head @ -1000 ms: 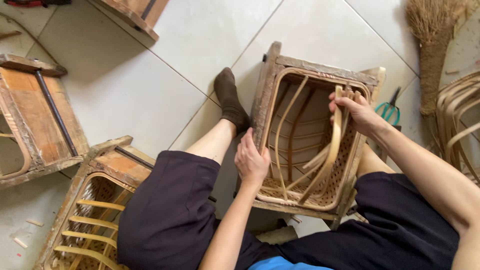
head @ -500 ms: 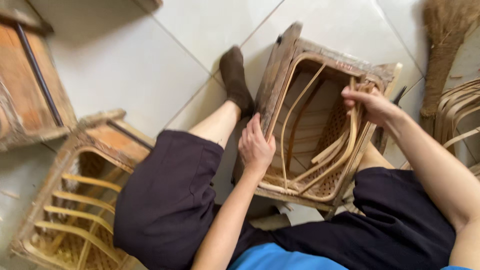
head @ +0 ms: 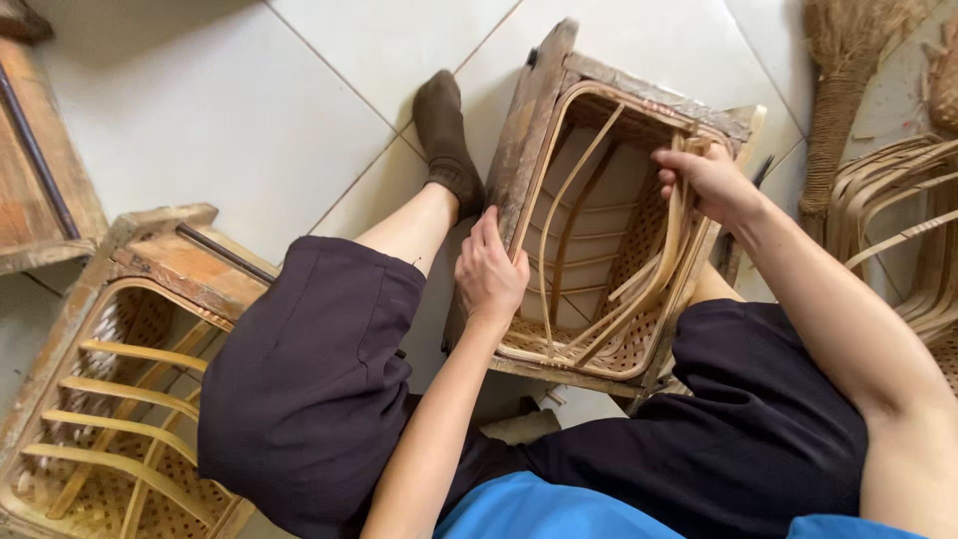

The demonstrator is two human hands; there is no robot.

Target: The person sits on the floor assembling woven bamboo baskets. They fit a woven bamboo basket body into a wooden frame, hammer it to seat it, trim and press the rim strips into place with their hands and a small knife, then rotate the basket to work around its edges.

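I sit on a tiled floor with a wooden frame [head: 534,120] between my legs; inside it is a woven bamboo basket with bent ribs. My left hand [head: 489,271] grips the frame's left rim near its lower corner. My right hand [head: 704,182] holds a bundle of bent bamboo strips [head: 667,269] against the frame's right inner wall, fingers curled over their top ends. The strips curve down along the wall to the basket's bottom corner. My sock-covered left foot [head: 444,125] rests beside the frame.
A second wooden frame with a woven basket and bamboo ribs [head: 110,379] lies at lower left. Another wooden frame [head: 40,190] is at the left edge. A straw broom [head: 848,80] and a stack of bent bamboo hoops [head: 898,220] lie at right.
The view has shifted and come closer. My right hand has moved the strips toward the frame's right wall. My left hand stays on the left rim.
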